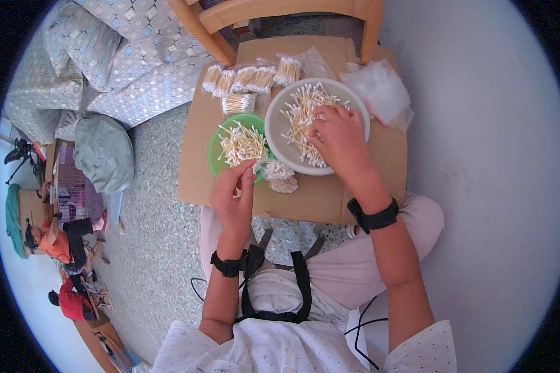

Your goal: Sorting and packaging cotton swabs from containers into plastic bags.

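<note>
My right hand (342, 138) reaches into a large grey-white bowl (280, 148), its fingers curled down on the loose cotton swabs (305, 118) there. The swabs right under its fingertips are partly hidden. My left hand (231, 191) is at the near edge of a green bowl (214, 149) heaped with more cotton swabs (241, 144). Its thumb and forefinger are pinched together; what they grip is too small to make out. Just right of these fingertips, a bundle of cotton swabs (281, 176) lies between the bowls, white tips bunched.
Several clear bags packed with swabs (253, 79) lie along the far left of the cardboard-covered table (330, 202). A stack of empty clear bags (379, 90) is at the far right. A wooden chair (280, 13) stands behind; a wall (479, 186) closes the right side. Two people sit far left.
</note>
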A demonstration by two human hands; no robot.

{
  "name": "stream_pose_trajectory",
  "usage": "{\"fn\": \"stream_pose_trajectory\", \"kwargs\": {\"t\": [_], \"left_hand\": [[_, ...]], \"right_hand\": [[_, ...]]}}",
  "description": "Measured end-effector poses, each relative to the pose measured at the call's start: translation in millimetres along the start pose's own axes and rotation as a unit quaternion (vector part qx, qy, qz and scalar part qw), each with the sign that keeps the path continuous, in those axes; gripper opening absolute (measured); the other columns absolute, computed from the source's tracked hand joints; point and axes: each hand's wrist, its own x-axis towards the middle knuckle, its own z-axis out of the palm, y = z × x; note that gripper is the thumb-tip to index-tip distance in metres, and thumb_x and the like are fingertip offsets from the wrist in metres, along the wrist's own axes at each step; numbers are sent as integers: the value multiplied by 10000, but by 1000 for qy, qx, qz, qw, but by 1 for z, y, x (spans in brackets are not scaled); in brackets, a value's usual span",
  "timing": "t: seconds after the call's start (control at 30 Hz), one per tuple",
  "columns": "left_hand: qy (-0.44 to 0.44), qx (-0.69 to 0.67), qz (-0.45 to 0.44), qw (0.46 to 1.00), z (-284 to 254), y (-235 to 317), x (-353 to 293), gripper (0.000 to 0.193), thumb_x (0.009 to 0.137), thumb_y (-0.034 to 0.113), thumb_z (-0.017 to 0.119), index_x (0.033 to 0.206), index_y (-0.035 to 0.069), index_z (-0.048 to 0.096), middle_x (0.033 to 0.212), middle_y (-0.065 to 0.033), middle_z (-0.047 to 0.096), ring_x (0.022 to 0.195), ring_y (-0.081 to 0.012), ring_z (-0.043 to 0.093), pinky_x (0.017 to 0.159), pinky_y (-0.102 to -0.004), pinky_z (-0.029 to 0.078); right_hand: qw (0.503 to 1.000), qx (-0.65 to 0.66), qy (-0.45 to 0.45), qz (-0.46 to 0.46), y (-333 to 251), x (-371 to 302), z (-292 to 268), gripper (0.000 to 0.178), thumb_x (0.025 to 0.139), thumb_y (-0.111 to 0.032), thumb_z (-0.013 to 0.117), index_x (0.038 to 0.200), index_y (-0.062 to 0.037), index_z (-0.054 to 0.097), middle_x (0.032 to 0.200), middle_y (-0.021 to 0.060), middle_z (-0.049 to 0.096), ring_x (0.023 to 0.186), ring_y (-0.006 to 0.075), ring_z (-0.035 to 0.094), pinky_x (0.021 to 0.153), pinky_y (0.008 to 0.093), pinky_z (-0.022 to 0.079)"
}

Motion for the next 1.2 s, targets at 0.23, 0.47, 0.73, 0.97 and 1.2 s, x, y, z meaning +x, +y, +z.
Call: {"fn": "stream_pose_trajectory", "kwargs": {"t": [0.23,0.47,0.73,0.97,1.2], "left_hand": [[-10,-44,1,999,-1,0,1,177,901,76,624,1065,65,689,862,-26,634,707,-88,526,587,-241,396],[-104,-111,-20,988,2,9,-1,151,888,104,654,1018,42,699,848,-28,657,730,-106,557,610,-246,425],[-51,-126,-87,987,-5,1,-1,142,900,135,653,965,24,716,818,-29,684,734,-87,595,622,-236,423],[-107,-150,-85,979,3,12,-3,160,916,140,636,966,5,707,825,-52,694,706,-83,591,643,-230,436],[32,-244,-150,957,-6,13,-1,165,929,149,630,971,-5,673,857,-39,673,731,-75,580,663,-217,446]], "right_hand": [[908,406,-35,94,-27,17,-19,160,839,-209,687,918,-70,696,880,62,678,815,193,630,752,337,468],[801,590,-73,68,-40,10,-4,172,875,-192,666,977,-59,700,923,29,699,810,109,611,758,284,479],[827,555,-82,20,-37,12,-10,174,858,-192,686,977,-66,707,938,6,700,861,112,621,788,268,473],[771,613,-172,26,-46,11,-17,139,849,-122,692,955,-33,705,929,30,696,900,100,618,830,257,466],[803,579,-133,52,-49,8,-15,172,854,-157,691,960,-27,727,880,40,714,846,103,631,815,261,472]]}}
